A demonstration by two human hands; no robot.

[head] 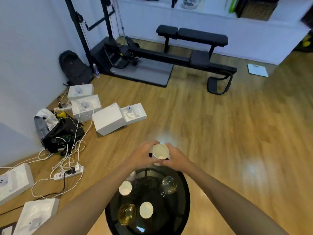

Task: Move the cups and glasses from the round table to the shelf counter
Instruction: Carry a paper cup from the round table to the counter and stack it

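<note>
Beyond the far edge of the round black desk (pixel 184 197), held up over the wood floor (pixel 211 124): one white cup (pixel 160 151), seen from the top. Left hand (pixel 144 156) curled round the cup's left side, right hand (pixel 176 159) curled round its right side. On the desk, from left to right: a yellow glass (pixel 126 214) at the near left, a small white cup (pixel 125 188) behind it, another white cup (pixel 146 210) just right of the yellow glass, and a clear glass (pixel 169 184) on the right side. Left of the desk, on the floor: white boxes (pixel 108 118), a black bag (pixel 62 133) and tangled cords (pixel 71 160). Far behind the desk: a black bench (pixel 193 37) by the white wall.
</note>
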